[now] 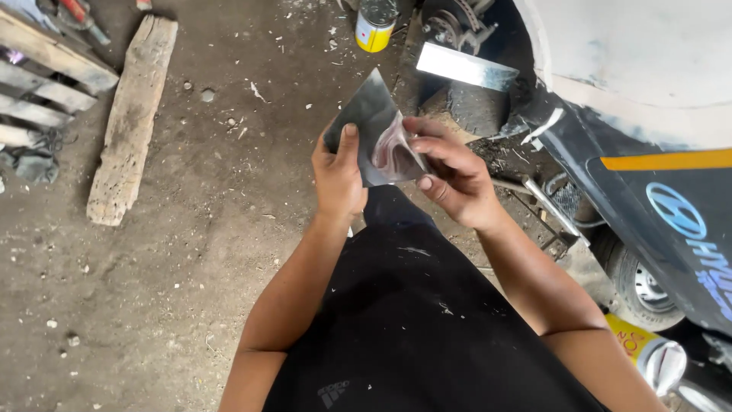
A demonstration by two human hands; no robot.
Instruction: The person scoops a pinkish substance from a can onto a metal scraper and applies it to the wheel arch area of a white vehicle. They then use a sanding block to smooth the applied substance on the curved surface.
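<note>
My left hand (pixel 338 177) grips a flat grey metal spreader plate (pixel 367 114) by its lower left edge, thumb pressed on its face. A smear of pinkish putty (pixel 393 146) lies on the plate's right side. My right hand (pixel 451 177) pinches the plate's right edge at the putty, with a second thin blade between its fingers that I cannot make out clearly. Both hands are held over my lap, above black trousers (pixel 412 305).
A worn wooden plank (pixel 131 114) and a pallet (pixel 42 76) lie on the dirt floor at left. A yellow tin (pixel 375 24) stands ahead beside a shiny metal plate (pixel 465 67). A car body (pixel 648 91) with sanded filler and a wheel (pixel 644 286) fills the right.
</note>
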